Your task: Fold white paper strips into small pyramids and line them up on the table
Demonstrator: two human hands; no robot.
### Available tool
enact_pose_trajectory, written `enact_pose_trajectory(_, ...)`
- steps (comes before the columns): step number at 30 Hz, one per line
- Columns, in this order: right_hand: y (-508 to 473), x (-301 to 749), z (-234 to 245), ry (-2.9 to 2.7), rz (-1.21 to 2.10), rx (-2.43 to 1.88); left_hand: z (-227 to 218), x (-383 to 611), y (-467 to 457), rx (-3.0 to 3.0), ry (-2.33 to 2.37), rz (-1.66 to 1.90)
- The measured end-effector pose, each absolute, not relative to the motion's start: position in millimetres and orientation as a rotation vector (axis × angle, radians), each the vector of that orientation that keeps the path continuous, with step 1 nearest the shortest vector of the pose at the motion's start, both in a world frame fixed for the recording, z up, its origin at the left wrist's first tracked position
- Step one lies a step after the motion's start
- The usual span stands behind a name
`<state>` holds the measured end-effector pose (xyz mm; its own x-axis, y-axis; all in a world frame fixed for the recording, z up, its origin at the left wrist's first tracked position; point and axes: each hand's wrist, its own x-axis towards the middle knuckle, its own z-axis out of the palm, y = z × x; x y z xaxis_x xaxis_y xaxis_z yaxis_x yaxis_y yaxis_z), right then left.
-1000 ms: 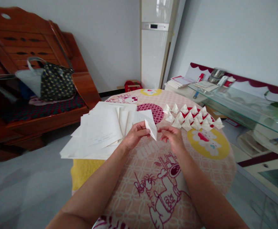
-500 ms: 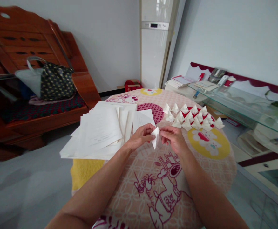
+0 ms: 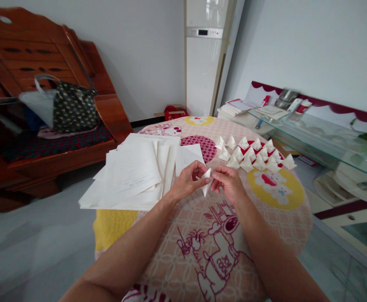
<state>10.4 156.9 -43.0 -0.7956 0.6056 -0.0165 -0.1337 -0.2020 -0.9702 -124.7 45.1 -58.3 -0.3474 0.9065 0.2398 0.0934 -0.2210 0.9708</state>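
Note:
A small folded white paper (image 3: pixel 206 188) with pointed ends is held upright over the middle of the table. My left hand (image 3: pixel 190 180) pinches it from the left, thumb across its face. From the right, my right hand (image 3: pixel 229 183) has its thumb and fingertips closed on the paper's other edge. Several folded paper boats (image 3: pixel 246 162) stand in rows beyond my right hand. Left of my hands lies a spread stack of white paper sheets (image 3: pixel 133 170), some with faint print, and a smaller white sheet (image 3: pixel 188 155) lies just behind my left hand.
The round table carries a pink patterned cloth (image 3: pixel 170 247). A glass-topped cabinet (image 3: pixel 324 138) with books and small items stands to the right. On the left is a wooden bench (image 3: pixel 114 119) holding a dark patterned bag (image 3: pixel 74 107). A tall white air conditioner (image 3: pixel 204 75) stands behind.
My left thumb has shifted slightly right across the folded paper, which has turned a little between my fingers. The boats and sheets have stayed in place.

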Motion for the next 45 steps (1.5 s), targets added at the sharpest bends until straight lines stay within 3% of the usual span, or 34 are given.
enact_pose_trajectory(14,160.3,10.2,-47.4,-1.584,2.029,-0.568,-64.8,-126.3,45.4,1.268,1.431,1.600)
enact_pose_trajectory(34,160.6,12.8,-48.6,-1.907,1.653,-0.498,-58.5,-122.8,42.8,1.338,1.611,1.504)
enact_pose_trajectory(45,158.8,11.4,-44.6,-1.929,1.625,-0.580,-65.8,-124.9,44.8,1.335,1.602,1.507)
